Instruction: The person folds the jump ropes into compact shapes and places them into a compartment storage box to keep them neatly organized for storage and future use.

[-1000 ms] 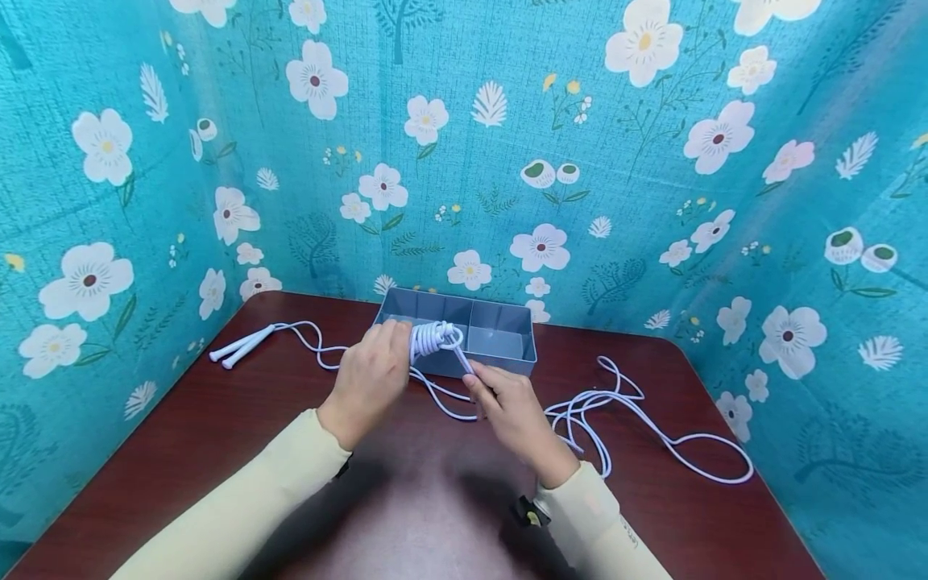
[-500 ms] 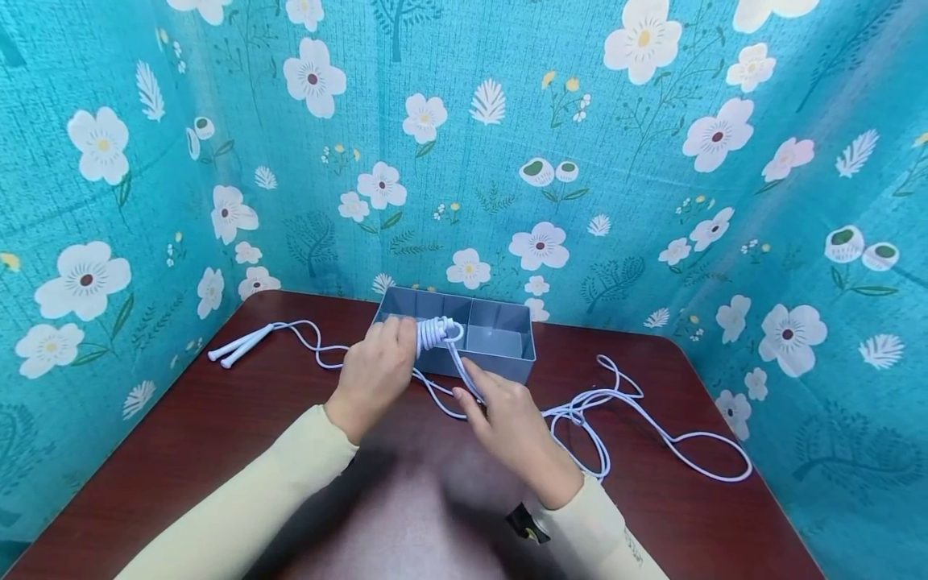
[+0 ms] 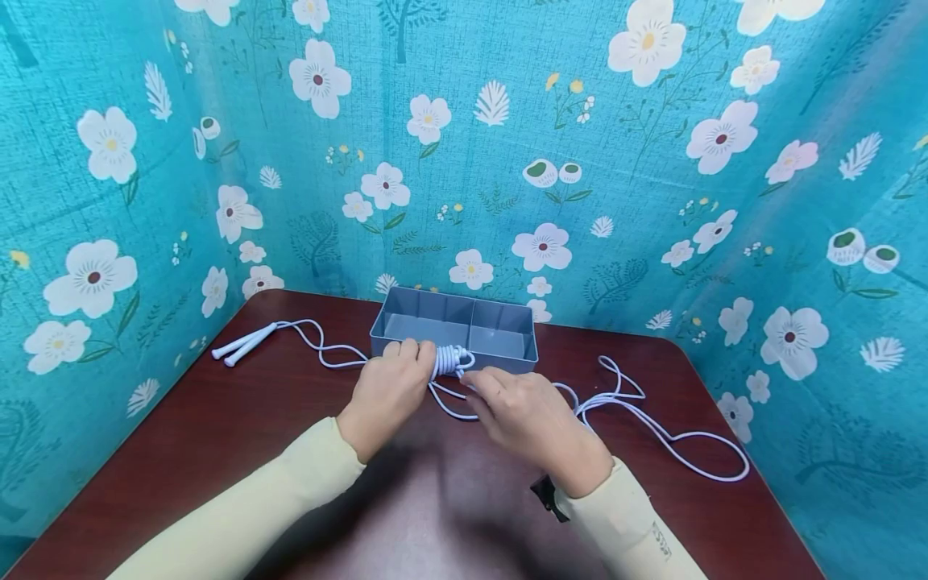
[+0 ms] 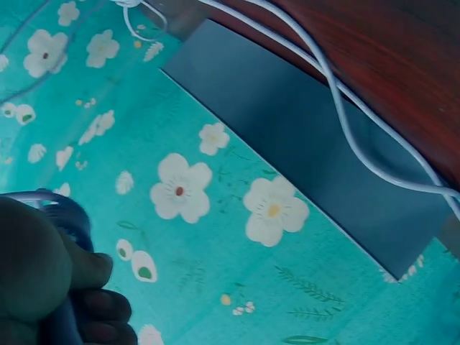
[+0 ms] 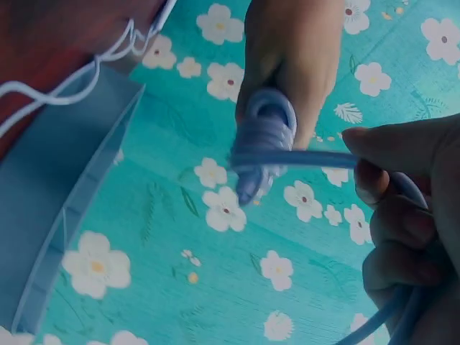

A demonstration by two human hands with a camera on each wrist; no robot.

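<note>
White rope coil gripped by left hand; right hand fingers pinch strand | grey box just behind

No readable text, labels, brands or numbers anywhere. Small dark print on the right sleeve cuff in the head view, too small and blurred to read.

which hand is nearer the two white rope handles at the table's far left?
Left. The left hand grips the coiled white rope nearer the white handles; the right hand is farther right.
</note>
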